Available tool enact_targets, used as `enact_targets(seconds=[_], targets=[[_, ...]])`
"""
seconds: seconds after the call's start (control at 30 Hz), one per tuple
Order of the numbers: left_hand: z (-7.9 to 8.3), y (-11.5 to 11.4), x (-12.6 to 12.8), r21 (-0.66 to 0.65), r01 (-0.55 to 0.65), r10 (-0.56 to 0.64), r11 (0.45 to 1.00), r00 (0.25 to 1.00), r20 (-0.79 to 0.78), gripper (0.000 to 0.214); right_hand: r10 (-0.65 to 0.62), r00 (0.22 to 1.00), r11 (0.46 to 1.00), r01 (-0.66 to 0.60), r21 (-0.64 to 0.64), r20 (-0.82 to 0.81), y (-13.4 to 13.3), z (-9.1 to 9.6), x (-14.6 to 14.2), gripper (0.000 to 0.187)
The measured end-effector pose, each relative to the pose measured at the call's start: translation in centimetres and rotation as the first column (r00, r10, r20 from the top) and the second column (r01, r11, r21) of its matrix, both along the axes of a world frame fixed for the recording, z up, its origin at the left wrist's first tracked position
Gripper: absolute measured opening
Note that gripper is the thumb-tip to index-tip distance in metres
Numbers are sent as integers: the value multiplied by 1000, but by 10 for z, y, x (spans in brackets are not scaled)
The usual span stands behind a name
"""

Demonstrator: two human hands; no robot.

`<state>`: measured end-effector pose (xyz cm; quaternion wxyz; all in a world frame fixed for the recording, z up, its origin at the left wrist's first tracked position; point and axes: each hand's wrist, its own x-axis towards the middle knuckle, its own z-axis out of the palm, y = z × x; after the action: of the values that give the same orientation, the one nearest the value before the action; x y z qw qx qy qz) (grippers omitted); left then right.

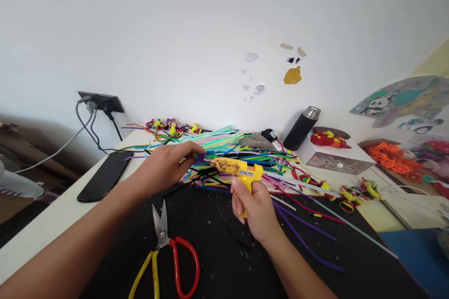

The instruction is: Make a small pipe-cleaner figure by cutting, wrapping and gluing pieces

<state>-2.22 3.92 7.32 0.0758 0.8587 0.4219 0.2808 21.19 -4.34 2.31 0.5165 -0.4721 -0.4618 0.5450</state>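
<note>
My right hand [254,203] is wrapped round the handle of a yellow hot glue gun [229,167] with brown scorch marks near its front. Its nozzle points left, at a small purple piece [199,157] pinched in the fingers of my left hand [170,163]. That piece looks like coiled pipe cleaner, mostly covered by my fingers, and I cannot tell whether the nozzle touches it. Just behind both hands lies a heap of many-coloured pipe cleaners [224,138]. Scissors [163,236] with one red and one yellow handle lie on the black mat [224,252], blades apart.
A black phone [103,176] lies at the left, below a wall socket [101,102] with cables. At the back right stand a black flask [301,128] and a white box [336,159]. Small pipe-cleaner figures [351,198] lie at the right, with loose purple stems [308,252] nearer me.
</note>
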Motion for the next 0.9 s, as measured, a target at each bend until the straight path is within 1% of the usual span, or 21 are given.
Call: enact_targets(seconds=[0.1, 0.27, 0.43, 0.63, 0.77, 0.9], targets=[[0, 0, -1, 39, -2, 1, 999, 1000, 20, 27, -7, 1000, 1000, 7, 1, -7, 1, 1, 0, 67], [3, 0, -3, 54, -44, 43, 998, 999, 19, 28, -14, 999, 1000, 14, 10, -35, 2, 0, 1, 65], [1, -1, -3, 51, -28, 26, 998, 999, 33, 28, -32, 997, 999, 33, 13, -76, 3, -1, 1, 63], [-2, -1, -2, 67, -8, 6, 998, 999, 37, 28, 19, 999, 1000, -19, 5, -44, 2, 1, 1, 65], [-1, -3, -1, 76, 9, -11, 997, 1000, 29, 28, 40, 999, 999, -40, 2, -35, 1, 2, 1, 66], [2, -5, 0, 63, 8, -10, 998, 999, 37, 27, 53, 998, 999, -53, 4, 24, -1, 1, 1, 68]])
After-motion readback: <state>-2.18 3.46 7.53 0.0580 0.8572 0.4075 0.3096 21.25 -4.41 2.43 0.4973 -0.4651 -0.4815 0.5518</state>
